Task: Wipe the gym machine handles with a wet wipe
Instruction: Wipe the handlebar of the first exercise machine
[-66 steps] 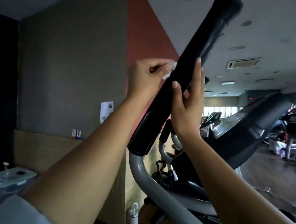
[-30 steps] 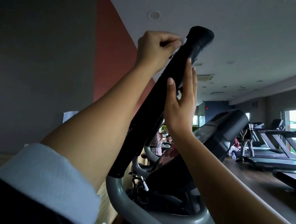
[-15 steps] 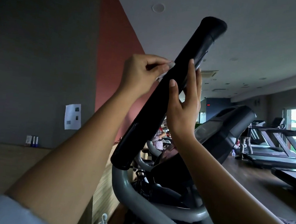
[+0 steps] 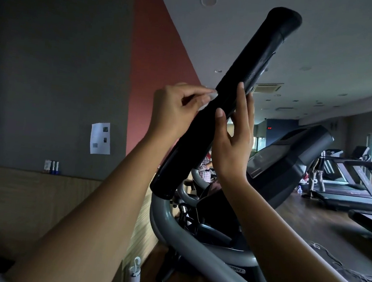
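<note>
A long black foam handle (image 4: 250,74) of a gym machine rises diagonally from lower left to upper right, mounted on a grey curved tube (image 4: 193,244). My left hand (image 4: 176,112) pinches a small white wet wipe (image 4: 208,98) against the handle's left side at mid-length. My right hand (image 4: 232,140) rests flat against the handle's right side, thumb and fingers extended along it, steadying it. Most of the wipe is hidden by my fingers.
The machine's black console (image 4: 287,159) sits just right of my hands. Treadmills (image 4: 354,179) line the right side, with a person standing near them. A grey and red wall with a paper notice (image 4: 100,138) is on the left. A white spray bottle (image 4: 134,274) stands below.
My left hand with the wipe slid up to near the handle's top, then back down to mid-length. My right hand stayed against the handle. The view shifted.
</note>
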